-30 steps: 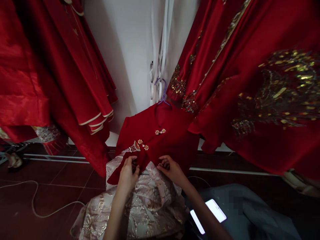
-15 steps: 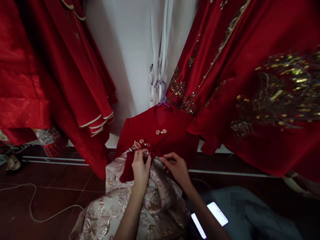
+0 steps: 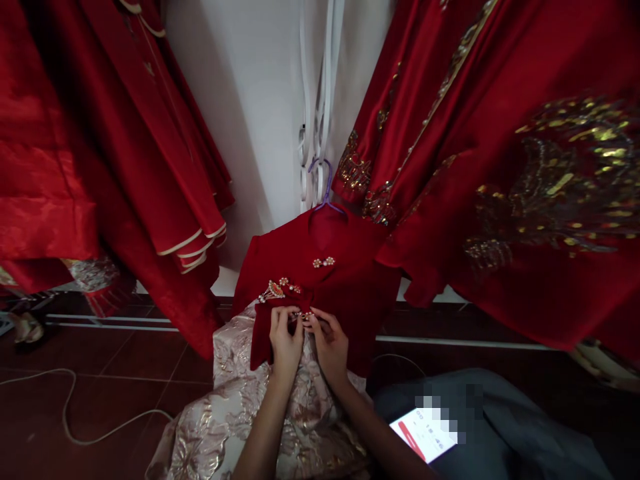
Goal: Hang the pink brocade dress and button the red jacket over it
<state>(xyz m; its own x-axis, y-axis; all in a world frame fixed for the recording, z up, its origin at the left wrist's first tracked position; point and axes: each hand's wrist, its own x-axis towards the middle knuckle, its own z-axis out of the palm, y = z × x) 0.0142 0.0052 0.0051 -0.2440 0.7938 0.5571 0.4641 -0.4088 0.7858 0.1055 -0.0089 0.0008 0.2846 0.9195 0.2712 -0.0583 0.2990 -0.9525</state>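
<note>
A small red jacket (image 3: 345,280) hangs on a purple hanger (image 3: 326,193) in front of me, over a pale gold brocade skirt (image 3: 240,407). It has pearl-and-gold clasps: one near the collar (image 3: 323,262), and one with a fan-shaped ornament (image 3: 276,289) lower left. My left hand (image 3: 285,340) and my right hand (image 3: 327,340) meet at the jacket's front edge, fingers pinched together on a small clasp (image 3: 300,315) between them. The left hand also gathers the red flap.
Long red gowns hang at left (image 3: 125,153) and a gold-embroidered red gown at right (image 3: 525,180). A white wall (image 3: 260,113) is behind. A lit phone (image 3: 425,433) lies on grey cloth at lower right. A white cable (image 3: 70,407) runs across the dark red floor.
Both hands rose from the jacket's lower hem to a clasp on its front and came together. The red flap was drawn up with the left hand.
</note>
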